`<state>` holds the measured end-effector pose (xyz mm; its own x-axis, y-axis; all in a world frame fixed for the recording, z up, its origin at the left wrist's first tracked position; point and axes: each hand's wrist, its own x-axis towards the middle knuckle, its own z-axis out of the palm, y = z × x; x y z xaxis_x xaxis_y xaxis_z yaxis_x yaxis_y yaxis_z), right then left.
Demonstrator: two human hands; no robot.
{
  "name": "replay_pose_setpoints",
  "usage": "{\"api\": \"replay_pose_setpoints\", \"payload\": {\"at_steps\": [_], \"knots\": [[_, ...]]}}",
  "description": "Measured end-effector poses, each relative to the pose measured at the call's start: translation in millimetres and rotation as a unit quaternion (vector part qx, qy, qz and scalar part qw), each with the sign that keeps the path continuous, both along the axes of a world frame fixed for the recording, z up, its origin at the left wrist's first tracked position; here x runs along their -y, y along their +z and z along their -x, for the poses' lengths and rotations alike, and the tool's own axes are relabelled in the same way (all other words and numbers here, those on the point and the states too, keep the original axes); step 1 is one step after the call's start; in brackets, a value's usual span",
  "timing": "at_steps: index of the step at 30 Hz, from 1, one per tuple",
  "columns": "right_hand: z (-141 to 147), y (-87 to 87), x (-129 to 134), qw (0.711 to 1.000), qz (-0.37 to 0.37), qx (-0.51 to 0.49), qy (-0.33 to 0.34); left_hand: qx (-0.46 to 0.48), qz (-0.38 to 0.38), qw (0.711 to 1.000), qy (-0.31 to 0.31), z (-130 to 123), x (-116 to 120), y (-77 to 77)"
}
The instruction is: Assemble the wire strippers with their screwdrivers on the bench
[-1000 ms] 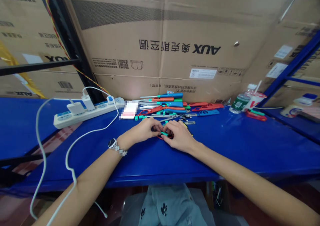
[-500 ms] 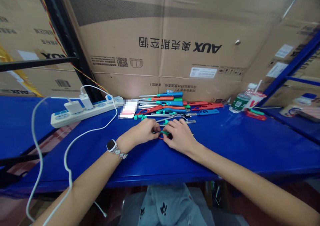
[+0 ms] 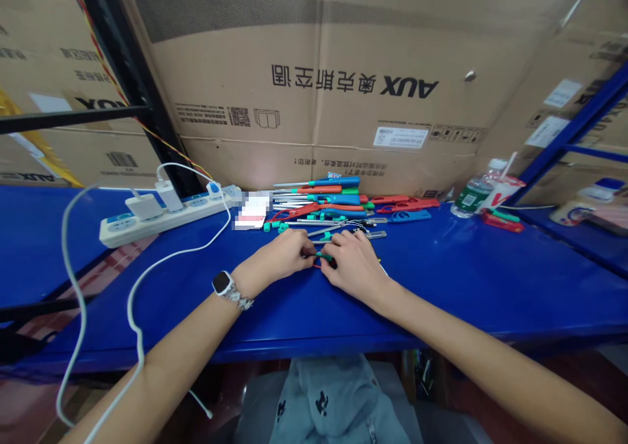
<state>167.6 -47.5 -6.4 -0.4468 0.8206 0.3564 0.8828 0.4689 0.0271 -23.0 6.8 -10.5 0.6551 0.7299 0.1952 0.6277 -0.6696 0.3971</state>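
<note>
Plenty of bare blue tabletop [image 3: 481, 287] off to your right, so your right hand [image 3: 356, 261] could slide out that way, just mind the bottle [image 3: 471, 197] and cup [image 3: 501, 191] towards the back. Straight ahead you're blocked: a heap of coloured tools [image 3: 338, 199] lies just past your knuckles, then cardboard [image 3: 318, 45] stands behind. The gap between your hands is tiny, with a small green piece [image 3: 324, 256] in it. Left hand's [image 3: 289, 256] side, watch the white cable [image 3: 137, 307] crossing your forearm, plus the power strip [image 3: 147, 227].
</note>
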Motion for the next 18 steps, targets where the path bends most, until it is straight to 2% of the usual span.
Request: {"api": "replay_pose_setpoints", "payload": {"at_steps": [4,9,18], "knots": [[0.9,2.3,-1.0,1.000,0.016,0.005,0.002,-0.011,0.001,1.000,-0.003,-1.8,4.9,5.1],[5.1,6.2,1.0,0.999,0.029,0.029,0.004,-0.039,-0.003,0.999,0.030,-5.7,12.5,12.3],[8.1,10.3,1.2,0.998,0.045,0.038,-0.002,-0.046,-0.011,0.998,0.032,-5.2,10.1,7.6]]}}
